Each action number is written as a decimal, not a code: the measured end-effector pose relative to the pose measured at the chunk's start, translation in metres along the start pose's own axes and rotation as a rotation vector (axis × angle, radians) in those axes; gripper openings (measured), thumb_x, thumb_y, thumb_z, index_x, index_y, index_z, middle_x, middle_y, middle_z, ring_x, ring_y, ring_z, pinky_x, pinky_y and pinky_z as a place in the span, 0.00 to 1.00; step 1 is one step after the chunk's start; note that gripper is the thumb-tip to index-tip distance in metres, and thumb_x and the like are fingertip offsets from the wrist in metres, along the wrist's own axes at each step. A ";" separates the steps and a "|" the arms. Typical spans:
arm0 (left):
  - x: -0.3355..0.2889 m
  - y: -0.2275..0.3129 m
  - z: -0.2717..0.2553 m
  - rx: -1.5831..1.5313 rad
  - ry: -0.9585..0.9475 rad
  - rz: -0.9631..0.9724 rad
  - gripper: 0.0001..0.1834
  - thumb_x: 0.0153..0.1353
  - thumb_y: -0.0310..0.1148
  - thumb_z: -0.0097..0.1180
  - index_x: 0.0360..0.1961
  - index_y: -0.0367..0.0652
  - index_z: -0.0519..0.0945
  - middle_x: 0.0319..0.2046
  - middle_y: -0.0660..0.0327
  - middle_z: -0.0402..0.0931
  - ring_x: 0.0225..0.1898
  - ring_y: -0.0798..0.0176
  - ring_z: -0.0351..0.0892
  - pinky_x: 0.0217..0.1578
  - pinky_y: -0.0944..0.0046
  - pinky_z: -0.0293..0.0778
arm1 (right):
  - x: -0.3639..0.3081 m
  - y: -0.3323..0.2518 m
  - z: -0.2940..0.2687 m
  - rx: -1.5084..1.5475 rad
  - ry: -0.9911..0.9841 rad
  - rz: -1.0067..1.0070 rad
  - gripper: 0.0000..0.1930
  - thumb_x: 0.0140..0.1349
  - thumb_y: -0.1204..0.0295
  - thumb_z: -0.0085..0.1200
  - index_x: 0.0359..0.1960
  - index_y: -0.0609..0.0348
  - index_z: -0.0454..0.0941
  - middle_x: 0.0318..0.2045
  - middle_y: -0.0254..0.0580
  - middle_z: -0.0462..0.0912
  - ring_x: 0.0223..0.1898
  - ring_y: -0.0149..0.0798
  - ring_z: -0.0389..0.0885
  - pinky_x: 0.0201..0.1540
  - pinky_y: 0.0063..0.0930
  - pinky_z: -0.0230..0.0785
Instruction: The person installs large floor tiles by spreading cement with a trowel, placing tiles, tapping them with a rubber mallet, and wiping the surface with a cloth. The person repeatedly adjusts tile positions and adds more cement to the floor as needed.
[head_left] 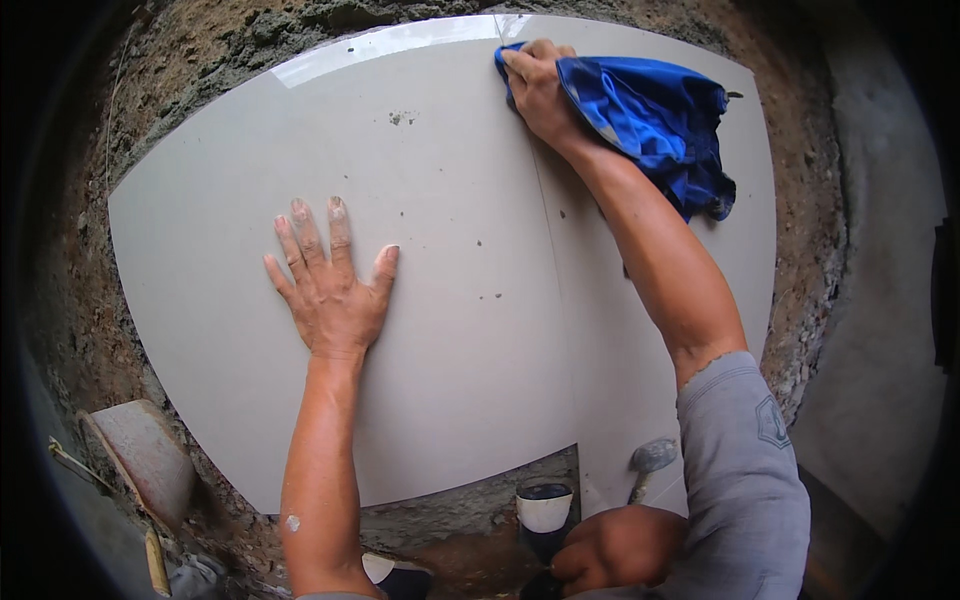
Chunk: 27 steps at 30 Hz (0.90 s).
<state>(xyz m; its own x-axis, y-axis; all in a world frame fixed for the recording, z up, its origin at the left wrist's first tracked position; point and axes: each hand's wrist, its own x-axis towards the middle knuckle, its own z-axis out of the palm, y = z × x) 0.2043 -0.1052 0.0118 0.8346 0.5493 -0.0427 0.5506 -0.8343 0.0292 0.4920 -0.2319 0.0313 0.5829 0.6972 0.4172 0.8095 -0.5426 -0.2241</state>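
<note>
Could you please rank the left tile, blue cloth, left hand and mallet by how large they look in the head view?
1. Left tile, clearly largest
2. Blue cloth
3. Left hand, fingers spread
4. Mallet, visible part only

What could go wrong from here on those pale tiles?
The blue cloth in the right hand might drag the dark specks across the pale tile and, if gritty, scratch it. The left hand, spread flat there, could nudge the tile if it is not firmly set. The mallet near the knee might get knocked.
</note>
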 end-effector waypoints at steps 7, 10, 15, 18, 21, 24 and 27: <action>0.001 -0.001 0.000 0.002 0.008 -0.003 0.42 0.62 0.67 0.39 0.72 0.57 0.55 0.74 0.55 0.40 0.75 0.50 0.31 0.69 0.37 0.28 | 0.011 0.009 0.023 -0.084 -0.025 0.081 0.06 0.58 0.70 0.53 0.26 0.54 0.79 0.26 0.48 0.78 0.30 0.48 0.78 0.34 0.42 0.70; 0.001 -0.001 0.000 0.006 -0.013 -0.005 0.42 0.62 0.68 0.38 0.72 0.57 0.55 0.74 0.55 0.39 0.75 0.50 0.31 0.69 0.37 0.28 | -0.015 0.006 0.007 -0.060 -0.001 -0.017 0.03 0.56 0.72 0.55 0.29 0.52 0.82 0.28 0.47 0.80 0.32 0.50 0.80 0.35 0.44 0.71; 0.000 0.000 0.000 0.036 -0.014 -0.016 0.41 0.63 0.67 0.38 0.72 0.57 0.55 0.73 0.55 0.41 0.74 0.50 0.32 0.69 0.37 0.29 | 0.038 0.016 0.031 -0.044 0.148 0.030 0.09 0.56 0.71 0.50 0.19 0.57 0.76 0.21 0.50 0.77 0.24 0.49 0.77 0.30 0.43 0.67; -0.001 0.001 0.001 0.045 -0.010 -0.009 0.41 0.63 0.67 0.37 0.72 0.56 0.55 0.73 0.54 0.43 0.74 0.50 0.33 0.69 0.37 0.31 | 0.030 0.021 0.036 -0.182 -0.049 0.023 0.08 0.54 0.73 0.49 0.19 0.56 0.74 0.23 0.49 0.77 0.25 0.50 0.75 0.29 0.43 0.66; 0.000 0.001 0.002 0.047 0.017 -0.008 0.41 0.63 0.67 0.37 0.72 0.57 0.54 0.73 0.54 0.43 0.74 0.50 0.34 0.69 0.37 0.31 | -0.039 0.007 0.004 0.085 -0.036 0.086 0.03 0.54 0.75 0.55 0.24 0.56 0.79 0.26 0.49 0.79 0.30 0.48 0.79 0.33 0.40 0.70; 0.001 0.001 0.002 0.073 -0.002 -0.025 0.41 0.63 0.68 0.36 0.72 0.59 0.55 0.73 0.54 0.44 0.74 0.50 0.34 0.69 0.38 0.31 | -0.103 -0.018 -0.044 0.122 -0.124 0.038 0.03 0.52 0.76 0.58 0.30 0.57 0.81 0.28 0.46 0.80 0.32 0.48 0.79 0.35 0.40 0.71; 0.001 0.001 0.004 0.071 -0.001 -0.026 0.41 0.62 0.68 0.36 0.71 0.59 0.55 0.73 0.53 0.44 0.74 0.49 0.35 0.69 0.38 0.30 | -0.153 -0.051 -0.093 0.133 -0.262 0.025 0.08 0.52 0.77 0.58 0.35 0.59 0.81 0.33 0.44 0.80 0.35 0.49 0.79 0.38 0.39 0.71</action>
<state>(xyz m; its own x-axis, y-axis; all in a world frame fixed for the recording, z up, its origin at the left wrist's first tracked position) 0.2052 -0.1053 0.0080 0.8201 0.5706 -0.0437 0.5691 -0.8212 -0.0424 0.3545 -0.3546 0.0609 0.5873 0.7907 0.1726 0.7864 -0.5072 -0.3526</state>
